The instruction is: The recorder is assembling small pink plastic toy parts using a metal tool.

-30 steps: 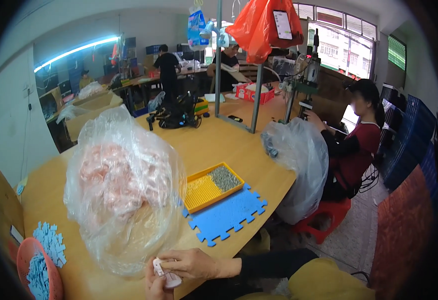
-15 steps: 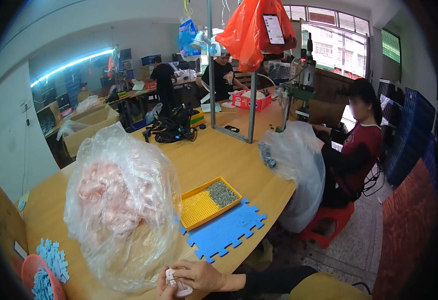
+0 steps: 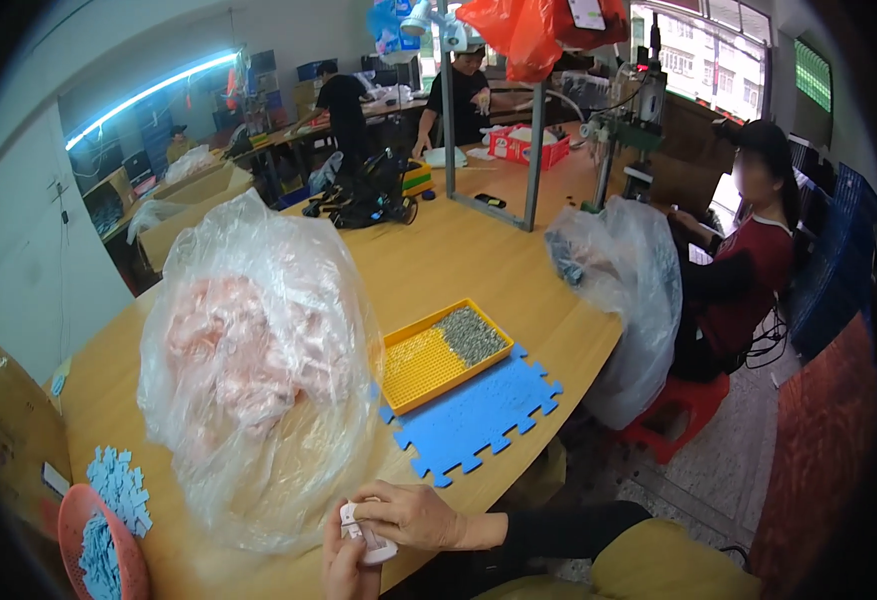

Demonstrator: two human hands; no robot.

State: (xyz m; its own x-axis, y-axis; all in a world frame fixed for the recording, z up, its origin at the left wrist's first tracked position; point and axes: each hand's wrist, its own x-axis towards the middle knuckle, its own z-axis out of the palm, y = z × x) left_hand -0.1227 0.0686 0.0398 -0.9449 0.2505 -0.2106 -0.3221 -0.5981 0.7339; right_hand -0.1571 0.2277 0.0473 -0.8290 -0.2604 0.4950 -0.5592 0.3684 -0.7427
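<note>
Close to the table's front edge, my left hand (image 3: 346,572) holds a small pale pink-white plastic part (image 3: 379,549) from its left side. My right hand (image 3: 416,515) is closed over the top of the same part, its fingers bent onto it. The part's exact kind cannot be made out. Just beyond both hands lies a big clear plastic bag (image 3: 258,440) full of pale pink pieces (image 3: 223,350). To the right, a shallow yellow tray (image 3: 413,372) holds many tiny grey metal pieces (image 3: 473,337) at its far end. Under its near side is a blue foam mat (image 3: 478,420).
A pink basket (image 3: 76,505) with light blue pieces stands at the left edge, beside a loose pile (image 3: 118,488). A co-worker (image 3: 753,250) sits at the right by another clear bag (image 3: 638,300). A metal frame (image 3: 536,160) rises from the table.
The view has tilted, so the table's things appear higher and farther right. Both hands keep hold of the plastic part, with the right-hand fingers slightly shifted on it.
</note>
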